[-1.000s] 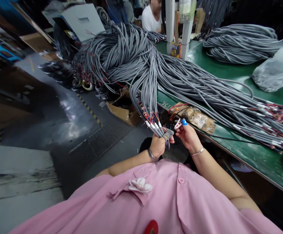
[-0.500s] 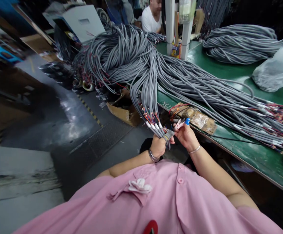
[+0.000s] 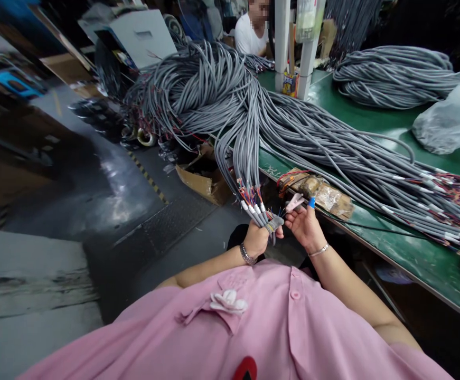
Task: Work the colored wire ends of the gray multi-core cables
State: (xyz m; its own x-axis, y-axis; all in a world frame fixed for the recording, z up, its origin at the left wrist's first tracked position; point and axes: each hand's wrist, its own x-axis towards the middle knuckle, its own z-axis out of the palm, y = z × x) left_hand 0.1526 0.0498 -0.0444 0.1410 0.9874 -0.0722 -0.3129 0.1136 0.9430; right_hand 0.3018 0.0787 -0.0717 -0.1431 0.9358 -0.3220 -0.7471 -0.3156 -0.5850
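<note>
— Our hands?
— Our left hand point(image 3: 256, 238) grips grey cables point(image 3: 247, 150) at five o'clock; our right hand point(image 3: 307, 230), at four, pinches a pink clip point(image 3: 294, 202).
— Our room?
— Cable-strewn green table point(image 3: 428, 265) at three, grey floor point(image 3: 114, 184) at nine.

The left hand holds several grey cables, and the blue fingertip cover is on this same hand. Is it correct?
Not quite: the head view shows the blue fingertip cover on the right hand. The left hand does hold several grey cables.
</note>
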